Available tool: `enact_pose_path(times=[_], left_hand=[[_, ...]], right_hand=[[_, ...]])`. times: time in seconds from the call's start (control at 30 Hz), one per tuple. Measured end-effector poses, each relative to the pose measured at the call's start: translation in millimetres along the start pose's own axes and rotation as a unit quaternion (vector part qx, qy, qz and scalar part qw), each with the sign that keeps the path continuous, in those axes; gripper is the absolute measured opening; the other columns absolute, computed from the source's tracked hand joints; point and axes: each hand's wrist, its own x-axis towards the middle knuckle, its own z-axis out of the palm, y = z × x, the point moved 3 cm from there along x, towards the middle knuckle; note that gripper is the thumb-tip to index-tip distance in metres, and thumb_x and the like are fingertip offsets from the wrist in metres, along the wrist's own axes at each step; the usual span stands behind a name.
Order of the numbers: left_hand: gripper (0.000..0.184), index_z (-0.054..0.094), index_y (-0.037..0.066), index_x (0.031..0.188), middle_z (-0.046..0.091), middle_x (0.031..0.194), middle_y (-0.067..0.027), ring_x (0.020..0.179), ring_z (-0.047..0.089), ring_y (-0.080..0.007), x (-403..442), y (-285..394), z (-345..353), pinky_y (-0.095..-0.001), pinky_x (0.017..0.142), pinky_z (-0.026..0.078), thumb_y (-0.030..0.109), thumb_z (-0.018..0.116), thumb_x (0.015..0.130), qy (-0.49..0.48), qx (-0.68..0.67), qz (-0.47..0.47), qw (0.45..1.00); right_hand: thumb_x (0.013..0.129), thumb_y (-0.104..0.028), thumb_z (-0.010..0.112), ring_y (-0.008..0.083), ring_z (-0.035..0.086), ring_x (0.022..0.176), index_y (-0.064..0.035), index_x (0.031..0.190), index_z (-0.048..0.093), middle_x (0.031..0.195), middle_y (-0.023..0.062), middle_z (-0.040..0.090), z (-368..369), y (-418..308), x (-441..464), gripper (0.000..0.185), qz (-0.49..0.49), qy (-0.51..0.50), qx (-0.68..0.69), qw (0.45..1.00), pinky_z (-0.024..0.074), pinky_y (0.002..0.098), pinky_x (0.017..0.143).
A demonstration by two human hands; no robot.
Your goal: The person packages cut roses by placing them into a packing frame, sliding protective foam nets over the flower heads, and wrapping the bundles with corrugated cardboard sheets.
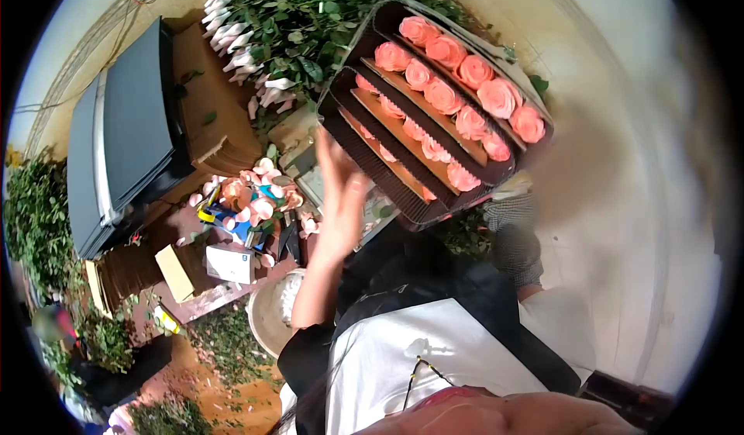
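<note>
My left fingers [329,160] are at the edge of a ribbed, boxy cardboard wrap [366,152] layered with ruffled coral roses [442,96]; whether they pinch, I cannot tell.

Table [221,297], reddish-brown and cluttered: a loose heap of pink petals [232,192] with something blue and yellow mixed in (can't ID it), a black tool [291,237] just beside, then a white box [230,264] and a small pale-yellow block [174,274] near the edge. Next to the petals, a big stack of dark sheets [133,121] leans at a tilt with brown cardboard [213,101] alongside; its base is partly hidden. Orange-brown floor [252,404] below the table carries green leaf scraps [232,346], scattered and in piles.
</note>
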Motion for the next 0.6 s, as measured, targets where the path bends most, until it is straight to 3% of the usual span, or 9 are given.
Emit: enact_pose_path(times=[0.1,0.2,0.33,0.4,0.6], left_hand=[[0.094,-0.014,0.005,0.158,0.014,0.162,-0.0166,0.150,0.015,-0.0272,-10,-3,35,-0.0417,0.121,0.018,0.008,0.053,0.092,-0.138,-0.051,0.012,0.989],[0.093,0.001,0.002,0.159,0.030,0.154,-0.0133,0.143,0.030,-0.0250,-13,7,51,-0.0370,0.118,0.022,0.005,0.055,0.083,-0.138,-0.062,0.055,0.987],[0.098,-0.009,0.004,0.159,0.014,0.162,-0.0137,0.151,0.014,-0.0250,-14,7,70,-0.0398,0.121,0.017,0.005,0.054,0.083,-0.205,-0.137,0.072,0.966],[0.100,-0.010,0.004,0.159,0.010,0.163,-0.0142,0.151,0.012,-0.0249,-13,9,71,-0.0406,0.122,0.015,0.004,0.053,0.081,-0.213,-0.102,0.071,0.969],[0.102,-0.005,0.002,0.159,0.017,0.159,-0.0133,0.150,0.013,-0.0245,-18,-7,53,-0.0390,0.121,0.014,-0.001,0.054,0.076,-0.256,-0.094,0.088,0.958]], right_hand=[[0.097,-0.031,0.064,0.0217,0.059,0.121,-0.0101,0.137,0.051,0.137,0.0113,0.060,12,-3,-27,0.047,-0.005,0.013,-0.032,0.999,0.0531,0.0367,0.094],[0.097,-0.031,0.064,0.0216,0.059,0.121,-0.0108,0.137,0.052,0.136,0.0108,0.060,23,-8,-43,0.046,-0.019,0.019,-0.063,0.998,0.0527,0.0371,0.095],[0.096,-0.031,0.063,0.0215,0.059,0.121,-0.0117,0.136,0.053,0.136,0.0102,0.061,30,-14,-59,0.045,-0.027,0.030,-0.095,0.995,0.0521,0.0375,0.095],[0.096,-0.031,0.063,0.0214,0.059,0.121,-0.0122,0.135,0.053,0.136,0.0099,0.061,32,-16,-64,0.044,-0.030,0.034,-0.112,0.993,0.0518,0.0377,0.096],[0.096,-0.030,0.063,0.0212,0.059,0.121,-0.0135,0.134,0.054,0.135,0.0090,0.061,27,-38,-59,0.043,-0.049,0.033,-0.186,0.981,0.0509,0.0384,0.097]])
